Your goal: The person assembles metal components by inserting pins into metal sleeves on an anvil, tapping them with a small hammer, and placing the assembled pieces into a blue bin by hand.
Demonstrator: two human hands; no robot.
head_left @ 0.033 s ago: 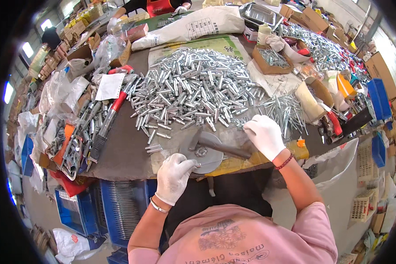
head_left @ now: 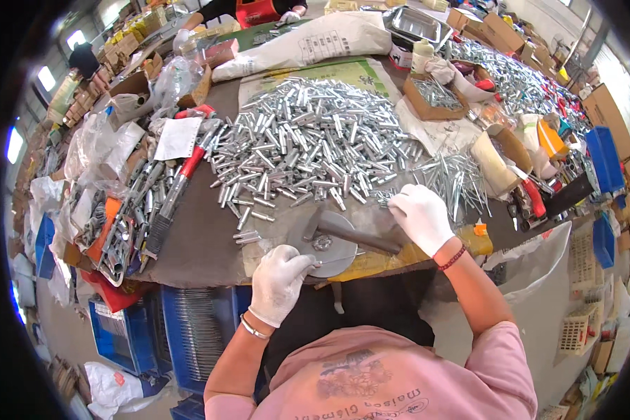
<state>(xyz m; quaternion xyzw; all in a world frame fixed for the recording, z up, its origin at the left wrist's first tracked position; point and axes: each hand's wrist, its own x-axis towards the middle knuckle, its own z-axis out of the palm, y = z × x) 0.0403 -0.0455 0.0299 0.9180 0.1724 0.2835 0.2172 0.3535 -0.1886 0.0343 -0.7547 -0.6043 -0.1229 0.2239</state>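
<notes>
My left hand [head_left: 278,280], in a white glove, is closed in a pinch on a thin metal rod [head_left: 344,259], which points right across the front of a round grey metal plate [head_left: 337,264]. A hammer [head_left: 357,234] lies over the plate, its head to the left and its dark handle to the right. My right hand [head_left: 421,215], also gloved, has its fingertips drawn together at a few small metal parts [head_left: 381,197]; what they grip, if anything, is hidden. Beyond my hands spreads a big heap of silvery metal sleeves [head_left: 308,136]. Long thin metal pins [head_left: 458,183] lie right of it.
Red-handled tools [head_left: 171,199] and plastic bags crowd the left side. A cardboard box of pins [head_left: 435,98], a cut-open white container [head_left: 497,161] and a blue bin [head_left: 604,158] stand right. Blue crates [head_left: 196,336] sit below the table. Across it, a person in a red apron [head_left: 255,12] works.
</notes>
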